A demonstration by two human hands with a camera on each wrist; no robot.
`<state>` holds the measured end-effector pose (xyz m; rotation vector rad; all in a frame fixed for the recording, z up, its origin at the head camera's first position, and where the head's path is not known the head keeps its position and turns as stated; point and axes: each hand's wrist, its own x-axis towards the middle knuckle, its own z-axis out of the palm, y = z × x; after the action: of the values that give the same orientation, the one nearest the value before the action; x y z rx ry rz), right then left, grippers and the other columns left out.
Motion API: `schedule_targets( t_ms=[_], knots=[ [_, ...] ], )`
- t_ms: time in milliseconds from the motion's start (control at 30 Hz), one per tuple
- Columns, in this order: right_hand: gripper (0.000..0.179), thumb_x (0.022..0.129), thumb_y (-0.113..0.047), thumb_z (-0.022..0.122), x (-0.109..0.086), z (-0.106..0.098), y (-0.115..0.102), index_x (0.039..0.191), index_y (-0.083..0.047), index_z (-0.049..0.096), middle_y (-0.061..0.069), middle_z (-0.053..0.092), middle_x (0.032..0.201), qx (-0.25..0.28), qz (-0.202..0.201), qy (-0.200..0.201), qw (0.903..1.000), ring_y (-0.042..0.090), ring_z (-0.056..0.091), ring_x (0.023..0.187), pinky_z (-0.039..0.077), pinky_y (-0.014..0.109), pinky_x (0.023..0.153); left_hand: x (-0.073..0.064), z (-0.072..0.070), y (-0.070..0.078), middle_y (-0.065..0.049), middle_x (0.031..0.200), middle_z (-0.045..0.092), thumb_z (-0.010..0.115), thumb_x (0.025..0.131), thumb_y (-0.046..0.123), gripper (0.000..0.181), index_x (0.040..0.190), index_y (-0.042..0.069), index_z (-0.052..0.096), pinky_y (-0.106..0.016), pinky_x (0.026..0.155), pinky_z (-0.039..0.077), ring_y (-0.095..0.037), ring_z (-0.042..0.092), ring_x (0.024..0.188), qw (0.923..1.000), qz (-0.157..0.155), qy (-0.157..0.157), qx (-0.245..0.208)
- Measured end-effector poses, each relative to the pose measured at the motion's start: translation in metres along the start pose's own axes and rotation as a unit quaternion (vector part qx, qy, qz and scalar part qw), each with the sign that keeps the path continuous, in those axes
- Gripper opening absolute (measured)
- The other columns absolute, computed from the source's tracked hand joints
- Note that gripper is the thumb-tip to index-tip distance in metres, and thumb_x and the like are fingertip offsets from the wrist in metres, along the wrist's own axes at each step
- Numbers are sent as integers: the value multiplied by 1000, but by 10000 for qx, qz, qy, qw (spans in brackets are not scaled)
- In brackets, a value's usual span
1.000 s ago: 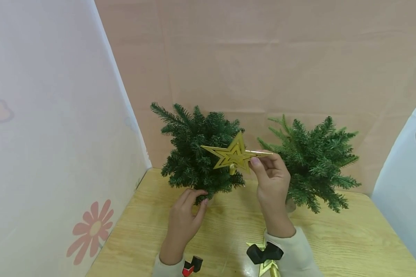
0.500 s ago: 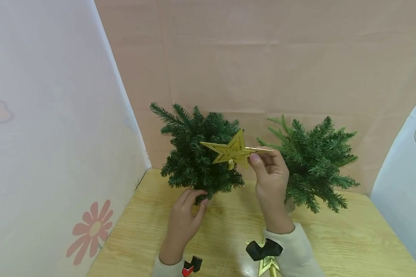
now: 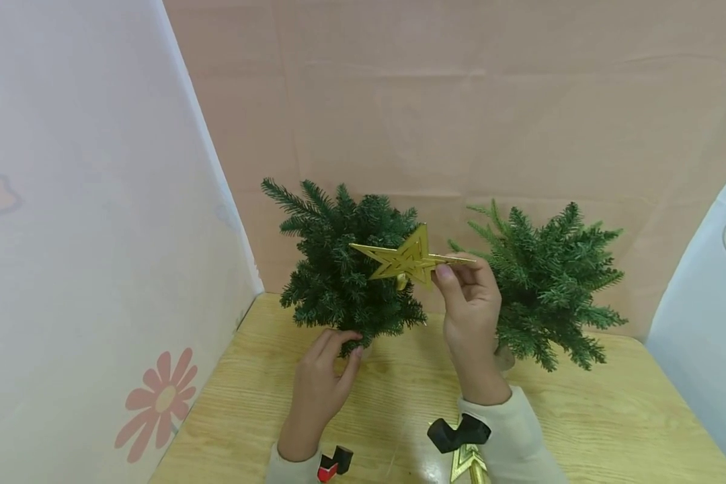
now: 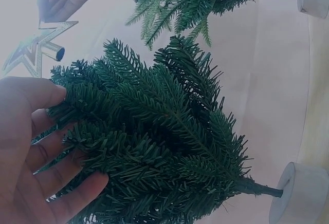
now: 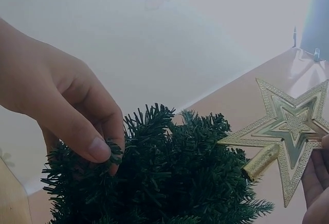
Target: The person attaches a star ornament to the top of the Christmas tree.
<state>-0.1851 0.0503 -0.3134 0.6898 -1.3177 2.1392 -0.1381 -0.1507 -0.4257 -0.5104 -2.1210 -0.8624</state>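
With thumb and fingertips my left hand (image 3: 323,376) pinches a low front branch of the left small artificial Christmas tree (image 3: 345,269); the right wrist view shows the pinched branch tip close up. My right hand (image 3: 474,326) holds a gold star tree topper (image 3: 407,259) by one point, in front of the tree's right side. Below the star hangs its short hollow tube (image 5: 261,163). In the left wrist view, the tree's thin trunk rises from a round whitish base (image 4: 298,196). Between star and tree the exact gap cannot be told from the head view.
A second small tree (image 3: 556,282) stands to the right, behind my right hand. Another gold star topper (image 3: 468,460) lies on the wooden table (image 3: 254,396) under my right wrist, partly hidden. A pinkish cloth backs the table; a white printed sheet hangs on the left.
My right hand has risen slightly with the star, which now looks flatter to the head camera. My left hand keeps its pinch on the branch, and both trees stay put.
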Motion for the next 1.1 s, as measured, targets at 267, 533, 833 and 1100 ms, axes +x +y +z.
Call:
schedule_targets(
  t_ms=[267, 533, 833, 1100],
  knots=[
    [17, 95, 3, 58, 3, 2, 0, 112, 5, 59, 10, 64, 106, 57, 43, -19, 10000, 19, 64, 98, 52, 33, 90, 0, 0, 0, 2, 97, 64, 69, 92, 16, 18, 110, 15, 68, -28, 62, 53, -13, 63, 81, 10000, -25, -19, -9],
    [16, 95, 4, 58, 5, 6, 0, 111, 5, 59, 10, 64, 105, 188, 6, -86, 9998, 19, 64, 97, 52, 32, 90, 0, -1, 0, 2, 97, 64, 69, 91, 17, 17, 108, 14, 68, -26, 62, 52, -13, 63, 81, 10000, 19, 10, 47],
    [16, 95, 5, 58, 9, 11, -2, 110, 4, 60, 10, 64, 104, 220, -77, -51, 9997, 19, 64, 97, 52, 33, 90, 0, -1, 0, 1, 98, 64, 69, 91, 15, 18, 109, 14, 68, -27, 63, 53, -14, 63, 83, 10000, -4, -21, 3],
    [15, 94, 6, 58, 11, 15, 1, 109, 3, 60, 10, 65, 104, 386, -156, 6, 9991, 19, 64, 96, 53, 31, 88, 0, 0, -1, 2, 97, 64, 69, 91, 15, 18, 109, 14, 67, -28, 64, 53, -14, 63, 82, 10000, -15, -40, -72]
  ],
)
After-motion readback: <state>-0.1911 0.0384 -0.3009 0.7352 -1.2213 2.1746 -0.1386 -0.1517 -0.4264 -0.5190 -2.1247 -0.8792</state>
